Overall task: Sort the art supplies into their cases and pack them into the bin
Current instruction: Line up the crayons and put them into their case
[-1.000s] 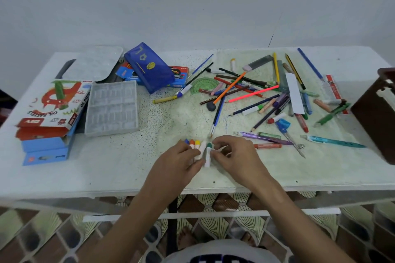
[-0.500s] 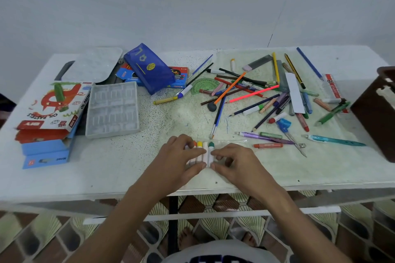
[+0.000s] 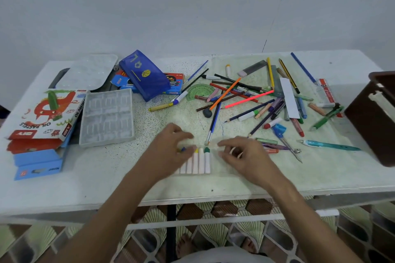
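A row of short white crayons (image 3: 198, 161) with blue, yellow and green tips lies side by side near the table's front edge, inside what looks like a clear plastic sleeve. My left hand (image 3: 171, 149) curls over the row's left end and hides some sticks. My right hand (image 3: 241, 153) is just right of the row, fingers curled, pinching the sleeve's blurred clear edge near the green tip. The dark brown bin (image 3: 376, 117) stands at the right table edge. An empty grey plastic tray (image 3: 106, 117) and an oil pastels box (image 3: 42, 113) lie to the left.
A blue pencil case (image 3: 145, 77) leans on a coloured-pencil box (image 3: 174, 84) at the back. Several loose pens and pencils (image 3: 267, 100), a green protractor (image 3: 201, 92), a compass (image 3: 286, 141) and a teal pen (image 3: 329, 145) cover the right half. A blue box (image 3: 38, 164) sits front left.
The crayons were gathered into a neat row that now lies closer to me. My right hand has drawn away to the right of the row, and my left hand stays over its left end.
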Motion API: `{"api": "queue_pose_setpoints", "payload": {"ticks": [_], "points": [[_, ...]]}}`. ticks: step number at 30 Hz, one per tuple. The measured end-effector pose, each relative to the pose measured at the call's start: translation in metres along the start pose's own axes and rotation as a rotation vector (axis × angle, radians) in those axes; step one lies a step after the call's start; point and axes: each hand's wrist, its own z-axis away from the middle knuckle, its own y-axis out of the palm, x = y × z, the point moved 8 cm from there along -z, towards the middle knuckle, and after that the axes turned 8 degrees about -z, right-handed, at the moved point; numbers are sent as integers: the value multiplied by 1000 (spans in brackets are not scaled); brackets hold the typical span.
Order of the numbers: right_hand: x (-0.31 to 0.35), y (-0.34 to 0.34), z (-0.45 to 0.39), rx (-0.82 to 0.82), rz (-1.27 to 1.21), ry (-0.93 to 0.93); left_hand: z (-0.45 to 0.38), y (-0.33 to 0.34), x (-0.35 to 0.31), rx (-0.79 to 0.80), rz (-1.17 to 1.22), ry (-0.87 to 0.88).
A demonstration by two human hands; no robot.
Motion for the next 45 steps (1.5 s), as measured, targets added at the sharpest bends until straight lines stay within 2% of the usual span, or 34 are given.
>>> {"api": "queue_pose_setpoints", "payload": {"ticks": [4, 8, 12, 17, 24, 28, 30, 34, 40, 45], "points": [[-12, -59, -30, -186, 26, 57, -58, -32, 18, -120, -129, -83], [-28, -101, -61, -290, 280, 67, -115, -38, 30, -115, -266, -103], [-33, -101, -78, -188, 320, 23, -145, -29, 32, -46, -345, -35], [-26, -82, -90, -22, 398, -51, -154, -15, 37, 23, -429, -65], [-28, -65, -97, 115, 472, -126, -143, -13, 47, 7, -340, -182], [-16, -64, -91, 105, 503, -236, -119, -24, 29, -63, -216, -132], [-6, -67, -86, 38, 462, -288, -101, -32, 14, -110, -173, -97], [15, -72, -62, -76, 208, -305, -58, -39, -9, -132, -29, -89], [28, -41, -2, -100, -65, -344, 8, -22, -33, -151, 291, -66], [8, -14, 29, -139, -169, -361, 32, -2, -44, -220, 248, 78]]}}
